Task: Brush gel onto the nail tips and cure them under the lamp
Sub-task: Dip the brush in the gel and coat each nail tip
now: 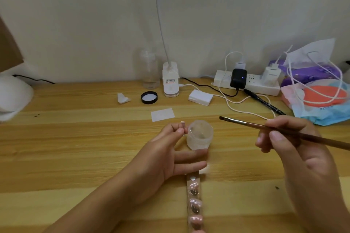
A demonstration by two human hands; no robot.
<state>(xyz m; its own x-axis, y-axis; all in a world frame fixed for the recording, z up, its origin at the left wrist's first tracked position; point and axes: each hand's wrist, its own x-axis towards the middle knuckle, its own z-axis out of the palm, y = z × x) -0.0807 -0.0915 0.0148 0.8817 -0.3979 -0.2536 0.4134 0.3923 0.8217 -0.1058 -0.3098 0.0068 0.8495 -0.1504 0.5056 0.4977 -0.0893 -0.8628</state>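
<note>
The left hand (166, 157) pinches a small nail tip (182, 124) between thumb and forefinger. Its other fingers stretch out straight, just beside the base of an open clear jar (199, 135). The jar stands right of the pinched tip. The right hand (303, 153) grips a brown brush (246, 123) like a pen, with the bristles pointing left, raised and apart from the jar. Near the left fingertips, a strip of pink nail tips (194, 200) lies on the wooden table (75, 138). A black lid (149, 97) lies well beyond the left hand.
</note>
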